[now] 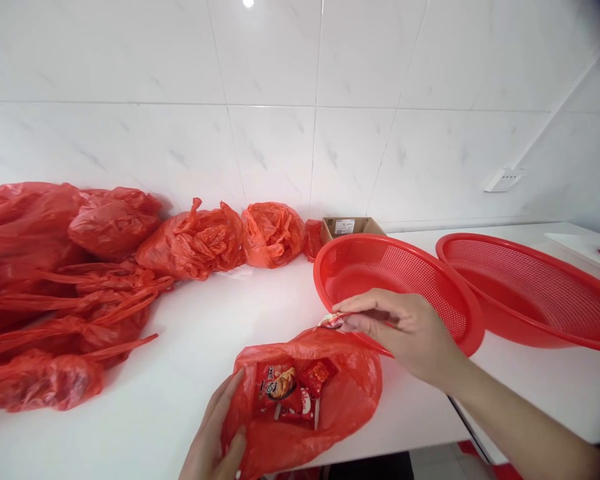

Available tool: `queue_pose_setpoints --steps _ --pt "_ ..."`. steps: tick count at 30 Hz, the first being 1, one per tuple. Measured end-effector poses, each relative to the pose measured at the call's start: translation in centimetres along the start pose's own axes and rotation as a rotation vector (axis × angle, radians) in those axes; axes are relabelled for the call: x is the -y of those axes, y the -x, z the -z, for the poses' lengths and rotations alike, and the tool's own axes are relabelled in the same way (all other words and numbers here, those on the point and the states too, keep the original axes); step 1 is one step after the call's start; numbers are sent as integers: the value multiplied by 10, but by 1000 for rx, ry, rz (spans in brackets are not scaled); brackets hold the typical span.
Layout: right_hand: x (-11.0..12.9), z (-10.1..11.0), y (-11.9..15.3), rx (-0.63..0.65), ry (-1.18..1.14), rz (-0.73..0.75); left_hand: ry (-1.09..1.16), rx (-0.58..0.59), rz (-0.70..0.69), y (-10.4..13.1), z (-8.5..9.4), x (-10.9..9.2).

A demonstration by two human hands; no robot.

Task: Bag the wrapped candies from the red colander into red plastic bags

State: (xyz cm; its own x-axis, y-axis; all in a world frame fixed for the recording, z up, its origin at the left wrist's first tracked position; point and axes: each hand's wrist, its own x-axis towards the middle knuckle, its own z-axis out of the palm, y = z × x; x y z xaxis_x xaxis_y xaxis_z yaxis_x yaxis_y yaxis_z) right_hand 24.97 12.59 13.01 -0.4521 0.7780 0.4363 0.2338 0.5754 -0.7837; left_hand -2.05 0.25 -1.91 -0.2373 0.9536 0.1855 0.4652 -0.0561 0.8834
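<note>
An opened red plastic bag (350, 407) lies at the front of the white table. Inside it are a few wrapped snack packets (279, 385), mostly red, one with a picture of food. My left hand (215, 433) grips the bag's left rim, thumb inside and fingers outside. Above the bag's far right rim, my right hand (405, 333) pinches a small red and white snack packet (333, 321). That packet's lettering is too small to read, and my fingers cover part of it. Just behind my right hand stands a red plastic basket (347, 280) with perforated sides.
A second red basket (520, 257) stands to the right. Several tied red bags (190, 240) crowd the left side and back of the table. A cardboard box (355, 227) sits by the tiled wall, near a power socket (504, 179). The table's front edge runs below the bag.
</note>
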Motion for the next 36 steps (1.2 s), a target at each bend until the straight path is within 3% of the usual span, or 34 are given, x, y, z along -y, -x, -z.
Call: queue_pose_setpoints --steps 4,8,14,20,24,28,33,36 --pt "-6 -14 11 -245 332 493 -3 10 -2 -3 1 0" --pt "-16 -17 16 -312 460 628 -37 75 11 -5 7 6" --pt "-22 -14 22 -321 522 617 -31 75 43 -4 3 19" --pt "-21 -15 25 -337 566 617 -18 -17 17 -3 -7 24" --pt "-15 -18 23 -359 572 628 -19 48 20 -3 -6 24" --pt "-13 -21 22 -381 574 618 -4 -18 20 -3 -10 25" --pt "-24 -34 24 -349 361 559 6 -25 18 -2 -15 27" --pt "-33 -52 28 -352 72 353 3 -41 13 -3 -16 29"
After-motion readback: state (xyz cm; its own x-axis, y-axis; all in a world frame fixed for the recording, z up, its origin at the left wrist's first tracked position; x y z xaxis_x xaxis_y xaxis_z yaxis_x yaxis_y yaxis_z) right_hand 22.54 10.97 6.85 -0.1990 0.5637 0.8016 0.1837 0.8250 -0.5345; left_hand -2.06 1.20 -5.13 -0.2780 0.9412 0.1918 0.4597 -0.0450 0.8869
